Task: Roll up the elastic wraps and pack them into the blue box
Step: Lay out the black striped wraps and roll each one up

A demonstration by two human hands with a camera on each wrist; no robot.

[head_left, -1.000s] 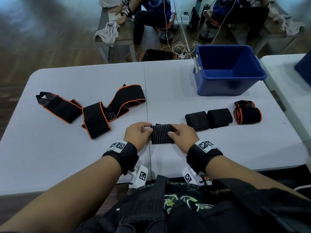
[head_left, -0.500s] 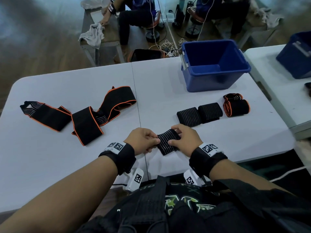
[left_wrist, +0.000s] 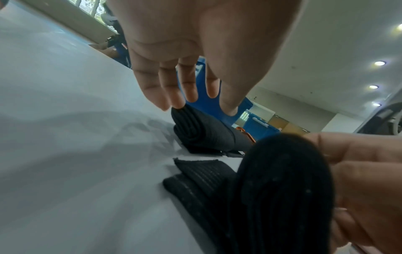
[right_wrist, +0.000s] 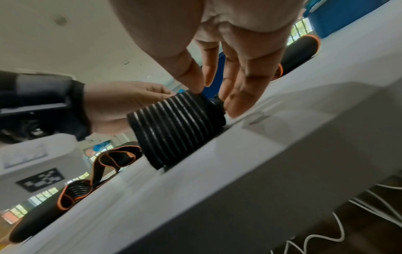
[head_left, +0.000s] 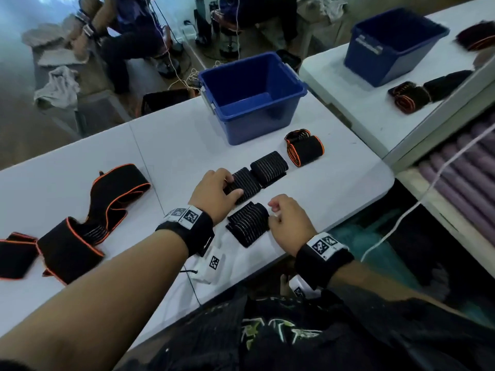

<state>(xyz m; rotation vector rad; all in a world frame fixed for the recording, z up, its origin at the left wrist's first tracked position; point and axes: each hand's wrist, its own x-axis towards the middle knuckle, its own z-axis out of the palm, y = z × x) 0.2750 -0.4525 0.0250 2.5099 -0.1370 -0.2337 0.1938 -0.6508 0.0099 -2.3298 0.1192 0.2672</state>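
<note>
Three rolled black striped wraps lie on the white table (head_left: pixel 174 145). The near roll (head_left: pixel 247 223) sits by the front edge, and my right hand (head_left: pixel 273 212) pinches its right end between thumb and fingers, as the right wrist view shows (right_wrist: pixel 174 127). My left hand (head_left: pixel 232 186) reaches over the middle roll (head_left: pixel 245 183). Its fairly straight fingertips (left_wrist: pixel 174 103) touch that roll's top edge (left_wrist: pixel 195 130), while the thumb stays clear. The third striped roll (head_left: pixel 269 166) and an orange-edged roll (head_left: pixel 305 149) lie beyond. The blue box (head_left: pixel 294 87) stands empty behind them.
Two unrolled orange-edged wraps (head_left: pixel 117 194) (head_left: pixel 67 247) sprawl on the table's left half. A second table on the right carries another blue box (head_left: pixel 393 41) and more rolled wraps (head_left: pixel 409 99). People sit at benches further back. White cables hang off the table's right.
My left hand has let go of the near roll and moved forward onto the middle roll. My right hand stays on the near roll. The head has turned right.
</note>
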